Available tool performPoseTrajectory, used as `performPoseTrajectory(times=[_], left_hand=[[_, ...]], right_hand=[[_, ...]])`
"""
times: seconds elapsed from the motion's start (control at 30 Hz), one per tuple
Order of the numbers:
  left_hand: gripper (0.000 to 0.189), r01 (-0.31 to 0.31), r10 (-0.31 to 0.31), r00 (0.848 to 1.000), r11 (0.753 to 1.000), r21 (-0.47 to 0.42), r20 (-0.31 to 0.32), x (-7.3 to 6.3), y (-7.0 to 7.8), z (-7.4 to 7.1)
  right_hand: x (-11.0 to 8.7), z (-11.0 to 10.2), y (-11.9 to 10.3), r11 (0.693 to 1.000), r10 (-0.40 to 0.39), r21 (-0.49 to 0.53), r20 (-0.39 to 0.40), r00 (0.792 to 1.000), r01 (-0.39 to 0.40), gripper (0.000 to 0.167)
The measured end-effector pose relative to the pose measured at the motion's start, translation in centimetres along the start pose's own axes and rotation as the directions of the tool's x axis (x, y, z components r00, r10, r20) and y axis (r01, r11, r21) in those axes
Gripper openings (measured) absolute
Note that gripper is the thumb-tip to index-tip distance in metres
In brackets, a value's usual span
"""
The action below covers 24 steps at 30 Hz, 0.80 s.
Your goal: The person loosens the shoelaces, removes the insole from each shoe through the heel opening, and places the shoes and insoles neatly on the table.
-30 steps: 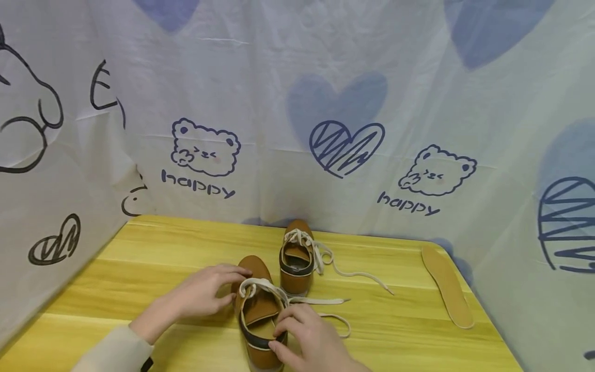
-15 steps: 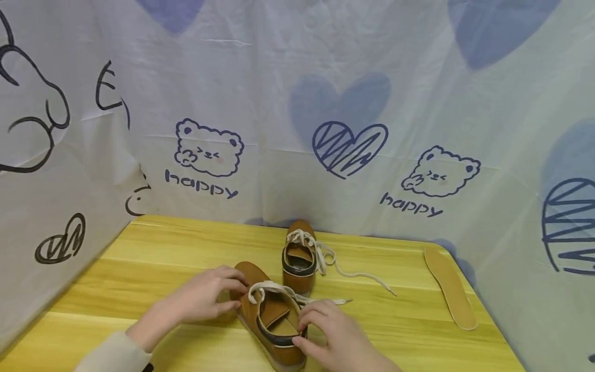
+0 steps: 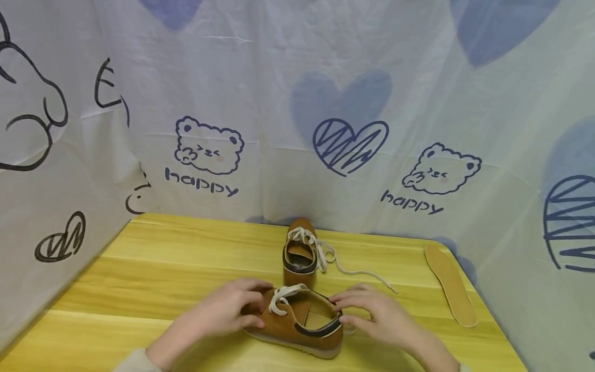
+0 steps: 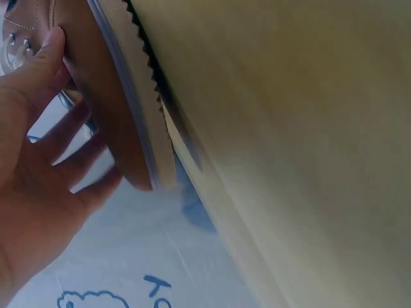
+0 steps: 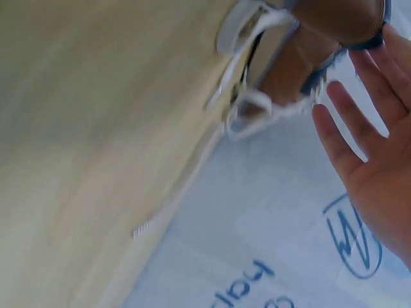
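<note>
A brown lace-up shoe (image 3: 316, 338) with a dark collar and white lace stands on the table, toe to the left and heel to the right. My left hand (image 3: 234, 307) holds its toe end, thumb on the near side and fingers round the far side. In the left wrist view the thumb presses the brown upper (image 4: 96, 109). At the heel, my right hand (image 3: 378, 315) pinches the collar between thumb and fingertips. The right wrist view shows its other fingers spread, off the shoe.
A matching shoe (image 3: 299, 276) stands just behind, toe toward the back. Its loose white lace (image 3: 360, 272) trails right. A tan insole (image 3: 451, 289) lies near the right edge of the yellow wood-grain table (image 3: 186, 248). A printed cloth (image 3: 279, 103) hangs behind.
The near shoe has turned from toe-away to sideways, its heel swinging right. Both hands have turned with it, the right hand moving right along with the heel.
</note>
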<state>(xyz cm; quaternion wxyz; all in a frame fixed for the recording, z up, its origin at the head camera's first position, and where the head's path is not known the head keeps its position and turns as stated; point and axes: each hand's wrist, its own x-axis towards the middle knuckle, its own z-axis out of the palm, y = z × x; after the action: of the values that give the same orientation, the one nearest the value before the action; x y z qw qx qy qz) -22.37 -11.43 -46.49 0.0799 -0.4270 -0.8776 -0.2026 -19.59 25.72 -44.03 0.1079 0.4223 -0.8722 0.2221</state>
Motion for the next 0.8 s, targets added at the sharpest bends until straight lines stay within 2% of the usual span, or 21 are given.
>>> performPoseTrajectory(times=[0.13, 0.23, 0.37, 0.47, 0.57, 0.67, 0.8], left_hand=[[0.026, 0.016, -0.016, 1.0, 1.0, 0.02, -0.027, 0.5, 1.0, 0.7], [0.028, 0.033, -0.032, 0.999, 0.999, 0.016, -0.032, 0.7, 1.5, 0.9], [0.033, 0.071, -0.071, 0.997, 0.997, -0.013, 0.004, 0.8, 1.4, 0.9], [0.051, 0.107, -0.105, 0.994, 0.993, -0.046, 0.041, 0.8, 1.1, 0.7], [0.063, 0.133, -0.129, 0.99, 0.989, -0.066, 0.065, 0.9, 0.9, 0.5], [0.067, 0.144, -0.139, 0.988, 0.988, -0.061, 0.074, 1.0, 0.7, 0.4], [0.068, 0.147, -0.142, 0.987, 0.988, -0.055, 0.08, 1.2, 0.7, 0.3]], right_hand=[[-0.3, -1.1, 1.3, 1.0, 0.004, -0.027, 0.033, 0.999, -0.003, 0.024], [-0.3, -1.5, 1.8, 1.0, 0.0, -0.009, 0.044, 0.999, 0.0, 0.024], [-0.2, -1.6, 2.0, 0.999, 0.013, 0.046, 0.061, 0.998, -0.016, 0.024], [-0.1, -1.6, 1.9, 0.994, 0.044, 0.098, 0.064, 0.997, -0.051, 0.024], [0.5, -1.7, 1.5, 0.977, 0.102, 0.18, 0.065, 0.993, -0.112, 0.024], [1.5, -1.7, 0.8, 0.951, 0.147, 0.261, 0.089, 0.985, -0.166, 0.021], [3.1, -1.7, -0.2, 0.956, 0.142, 0.238, 0.143, 0.979, -0.173, 0.017]])
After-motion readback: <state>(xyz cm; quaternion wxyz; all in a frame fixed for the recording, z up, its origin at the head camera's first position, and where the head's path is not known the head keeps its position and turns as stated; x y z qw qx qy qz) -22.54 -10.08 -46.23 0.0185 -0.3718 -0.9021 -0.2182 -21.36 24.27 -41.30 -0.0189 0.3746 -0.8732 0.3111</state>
